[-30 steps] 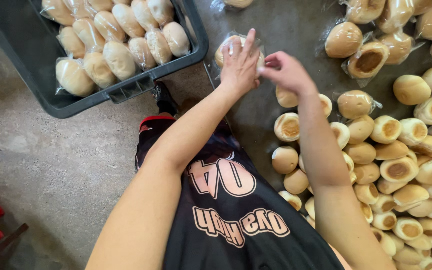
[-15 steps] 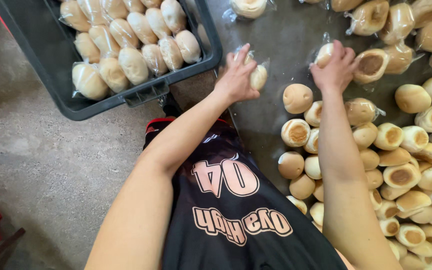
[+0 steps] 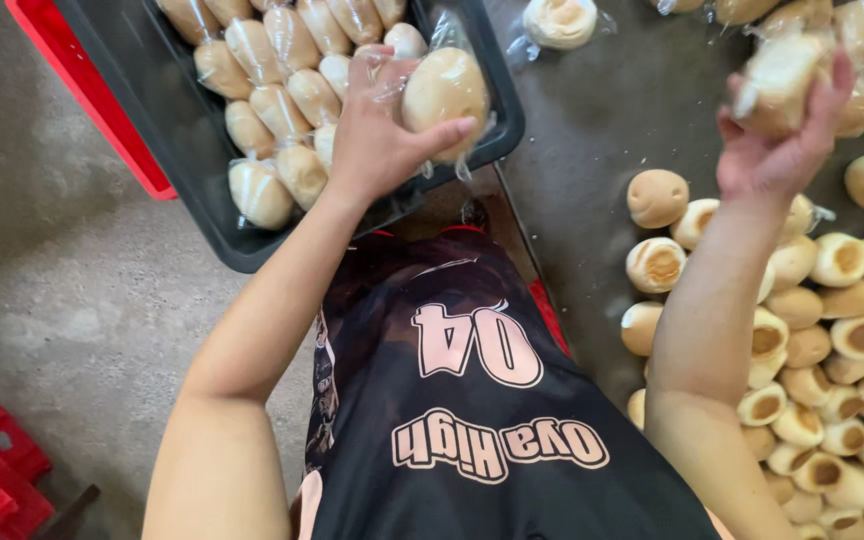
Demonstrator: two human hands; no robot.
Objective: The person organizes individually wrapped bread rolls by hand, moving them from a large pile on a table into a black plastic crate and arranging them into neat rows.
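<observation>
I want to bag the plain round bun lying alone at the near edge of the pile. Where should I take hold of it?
Take the bun from above, fingers around its domed sides. It sits dome up on the grey table, its left side free of the other buns.

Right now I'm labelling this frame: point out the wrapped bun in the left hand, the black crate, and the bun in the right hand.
wrapped bun (image 3: 442, 92), head view, its rounded top.
black crate (image 3: 507, 110), head view, near rim.
bun in the right hand (image 3: 777, 85), head view, its blurred middle.

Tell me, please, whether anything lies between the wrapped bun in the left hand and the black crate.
Nothing visible does. The left hand holds the wrapped bun right over the near corner of the black crate. The rows of wrapped buns fill the crate beside it, so little bare floor shows there.
</observation>
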